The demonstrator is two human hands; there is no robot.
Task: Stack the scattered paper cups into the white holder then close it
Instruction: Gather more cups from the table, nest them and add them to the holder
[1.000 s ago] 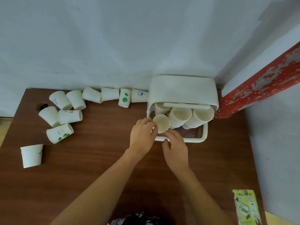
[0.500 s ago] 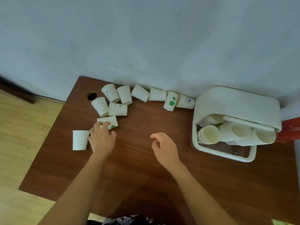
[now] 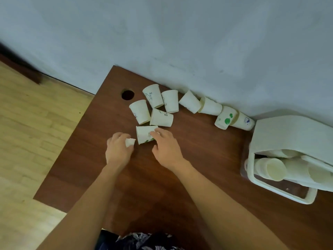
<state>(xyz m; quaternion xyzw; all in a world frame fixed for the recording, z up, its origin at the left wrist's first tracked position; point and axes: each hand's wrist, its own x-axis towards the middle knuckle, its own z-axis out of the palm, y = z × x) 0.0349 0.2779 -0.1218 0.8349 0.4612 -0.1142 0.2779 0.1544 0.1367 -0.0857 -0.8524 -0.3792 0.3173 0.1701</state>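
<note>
Several white paper cups lie on their sides on the brown table (image 3: 207, 177), in a cluster (image 3: 160, 105) and in a row along the wall (image 3: 209, 106). My left hand (image 3: 118, 150) is curled round one paper cup (image 3: 130, 142), which it mostly hides. My right hand (image 3: 166, 147) reaches over a lying cup with green marks (image 3: 144, 133), and its fingertips touch that cup's side. The white holder (image 3: 288, 139) stands at the right with its lid raised. Stacks of cups (image 3: 272, 168) lie inside it.
A round cable hole (image 3: 128, 94) is in the table's far left corner. The grey wall runs right behind the cups and the holder. The table's left edge drops to a wooden floor (image 3: 36, 132).
Both hands have left the holder and moved left to the scattered cups. My left hand has taken hold of the cup that stood alone. My right hand now touches the green-marked cup.
</note>
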